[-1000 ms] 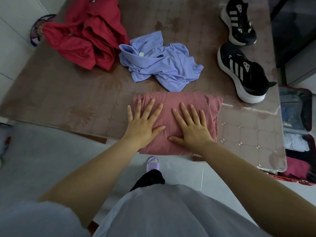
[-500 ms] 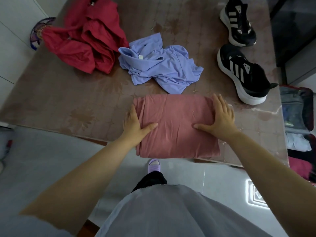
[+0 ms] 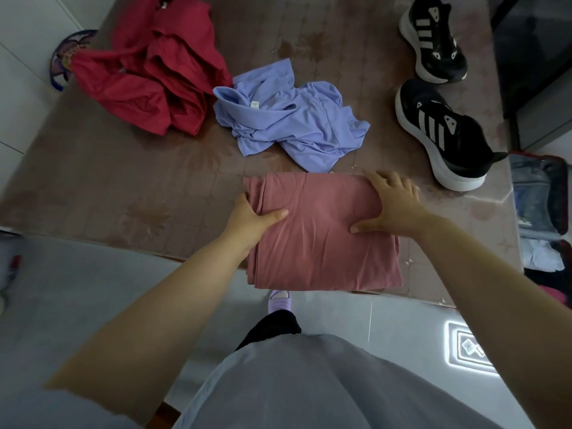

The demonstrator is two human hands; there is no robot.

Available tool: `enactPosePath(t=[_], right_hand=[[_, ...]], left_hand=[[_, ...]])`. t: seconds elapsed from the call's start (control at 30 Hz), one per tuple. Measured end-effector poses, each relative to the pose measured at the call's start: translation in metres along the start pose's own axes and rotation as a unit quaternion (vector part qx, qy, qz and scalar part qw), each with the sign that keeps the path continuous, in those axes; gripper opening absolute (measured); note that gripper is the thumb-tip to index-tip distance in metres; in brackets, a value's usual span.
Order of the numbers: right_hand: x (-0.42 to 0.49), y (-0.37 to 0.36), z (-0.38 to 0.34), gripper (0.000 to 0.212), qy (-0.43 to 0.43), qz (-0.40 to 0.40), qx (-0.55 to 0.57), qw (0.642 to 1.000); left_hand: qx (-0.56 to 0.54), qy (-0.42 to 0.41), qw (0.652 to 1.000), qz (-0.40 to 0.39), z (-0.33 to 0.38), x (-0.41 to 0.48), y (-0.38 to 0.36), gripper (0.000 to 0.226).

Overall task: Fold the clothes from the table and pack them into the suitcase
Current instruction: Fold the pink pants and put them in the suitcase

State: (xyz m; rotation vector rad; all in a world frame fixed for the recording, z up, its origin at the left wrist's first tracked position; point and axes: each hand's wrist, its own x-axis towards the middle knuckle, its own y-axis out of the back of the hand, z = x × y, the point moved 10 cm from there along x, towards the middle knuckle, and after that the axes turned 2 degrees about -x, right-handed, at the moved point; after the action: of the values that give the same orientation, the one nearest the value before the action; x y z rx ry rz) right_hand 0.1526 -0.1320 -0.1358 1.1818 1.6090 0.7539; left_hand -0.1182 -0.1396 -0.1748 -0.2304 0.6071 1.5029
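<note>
You hold the folded dusty-pink fabric garment [image 3: 322,246].
Your left hand [image 3: 247,215] pinches its 9 o'clock edge; right hand [image 3: 394,202] clasps its 2 o'clock corner.

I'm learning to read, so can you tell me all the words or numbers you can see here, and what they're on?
No words or numbers can be read.
White tag on the blue shirt: too small to read.
Near shoe and far shoe: white stripes, no readable name.
Bright square floor mark: blurred.
</note>
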Motion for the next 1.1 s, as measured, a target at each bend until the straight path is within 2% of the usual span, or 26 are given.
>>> enactPosePath(t=[0.1, 0.23, 0.3, 0.4, 0.47, 0.53, 0.63, 0.9, 1.1], right_hand=[[-0.017, -0.003, 0.017, 0.138, -0.07, 0.07, 0.119, 0.988], [-0.052, -0.025, 0.042, 0.127, -0.176, 0.112, 0.267, 0.941], [-0.065, -0.034, 0.046, 0.118, -0.205, 0.119, 0.337, 0.911], [-0.069, -0.043, 0.046, 0.091, -0.25, 0.083, 0.408, 0.874], [-0.066, -0.044, 0.044, 0.069, -0.257, 0.065, 0.423, 0.867], [-0.065, -0.045, 0.039, 0.059, -0.26, 0.058, 0.429, 0.863], [-0.066, -0.049, 0.037, 0.065, -0.249, 0.063, 0.45, 0.855], [-0.07, -0.04, 0.021, 0.055, -0.202, 0.027, 0.529, 0.824], [-0.068, -0.035, 0.022, 0.056, -0.198, 0.036, 0.516, 0.832]], left_hand=[[0.003, 0.017, 1.0, -0.005, 0.001, 0.001, -0.002, 0.091], [0.035, 0.034, 0.999, -0.008, 0.001, 0.001, -0.003, 0.107], [0.036, 0.041, 0.998, -0.015, 0.002, 0.001, -0.007, 0.091], [0.014, 0.072, 0.997, -0.037, 0.002, -0.002, -0.014, 0.066], [-0.003, 0.091, 0.994, -0.055, 0.001, -0.005, -0.018, 0.063], [-0.013, 0.097, 0.993, -0.069, 0.0, -0.009, -0.02, 0.058], [-0.034, 0.081, 0.993, -0.077, 0.0, -0.014, -0.022, 0.052], [-0.051, 0.047, 0.992, -0.103, 0.013, -0.018, -0.02, 0.037], [-0.042, 0.044, 0.995, -0.085, 0.017, -0.016, -0.022, 0.035]])
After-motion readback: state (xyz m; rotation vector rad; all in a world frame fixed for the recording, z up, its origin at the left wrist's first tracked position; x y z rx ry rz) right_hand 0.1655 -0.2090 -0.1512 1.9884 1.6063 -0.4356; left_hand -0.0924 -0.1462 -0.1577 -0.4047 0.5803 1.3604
